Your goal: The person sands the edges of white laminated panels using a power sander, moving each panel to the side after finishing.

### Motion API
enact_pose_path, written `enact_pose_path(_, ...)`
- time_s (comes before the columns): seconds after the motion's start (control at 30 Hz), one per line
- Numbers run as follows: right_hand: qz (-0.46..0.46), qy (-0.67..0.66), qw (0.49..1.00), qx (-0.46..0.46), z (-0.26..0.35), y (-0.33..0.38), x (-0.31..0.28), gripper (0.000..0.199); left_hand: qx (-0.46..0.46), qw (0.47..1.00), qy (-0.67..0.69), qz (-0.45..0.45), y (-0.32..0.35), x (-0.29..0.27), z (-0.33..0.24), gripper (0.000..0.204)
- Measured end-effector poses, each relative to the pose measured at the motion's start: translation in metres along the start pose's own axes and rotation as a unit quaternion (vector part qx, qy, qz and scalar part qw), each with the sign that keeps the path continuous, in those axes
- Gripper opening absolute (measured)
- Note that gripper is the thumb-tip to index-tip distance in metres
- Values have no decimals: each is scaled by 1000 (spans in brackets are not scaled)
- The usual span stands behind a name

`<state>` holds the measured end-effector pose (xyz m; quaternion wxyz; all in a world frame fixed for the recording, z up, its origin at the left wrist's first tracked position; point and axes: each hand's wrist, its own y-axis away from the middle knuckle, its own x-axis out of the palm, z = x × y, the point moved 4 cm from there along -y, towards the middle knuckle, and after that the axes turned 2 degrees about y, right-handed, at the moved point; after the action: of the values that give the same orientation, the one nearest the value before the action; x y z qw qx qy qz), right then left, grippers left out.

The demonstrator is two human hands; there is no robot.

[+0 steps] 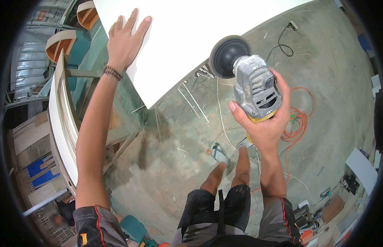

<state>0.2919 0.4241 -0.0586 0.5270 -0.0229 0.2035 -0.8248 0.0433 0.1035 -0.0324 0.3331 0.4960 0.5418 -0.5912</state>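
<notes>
Power tool (pixel 254 84), grey with round black disc (pixel 222 53), gripped in my right hand (pixel 269 129), near right; left hand (pixel 125 47) spread on the flat white panel (pixel 179 37), far left; I'd keep the disc level.

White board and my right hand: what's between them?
The head view shows the grey power tool in your right hand, its black disc toward the white board.

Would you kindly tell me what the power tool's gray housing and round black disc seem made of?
Gray housing: probably cast metal, dull and scuffed, from its ridged surface. Black disc: rubber or plastic, perhaps, from its smooth satin look.
</notes>
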Motion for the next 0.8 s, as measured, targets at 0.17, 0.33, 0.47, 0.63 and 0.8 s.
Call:
enact_pose_path(0.17,-5,10,1000,-2,-16,-22,-14,89,4,1000,-10,-3,5,-9,7,82)
enact_pose_path(0.33,-19,2,1000,15,-28,-53,-44,90,8,1000,3,18,0,-6,-7,81)
enact_pose_path(0.47,-26,-9,999,18,-37,-76,-59,90,-18,999,-4,38,2,-17,-11,75)
enact_pose_path(0.63,-32,3,999,27,-56,-105,-85,90,-15,998,-4,58,2,-15,-19,69)
enact_pose_path(0.8,-36,8,999,29,-70,-136,-108,90,-19,997,-7,69,1,-21,-27,66)
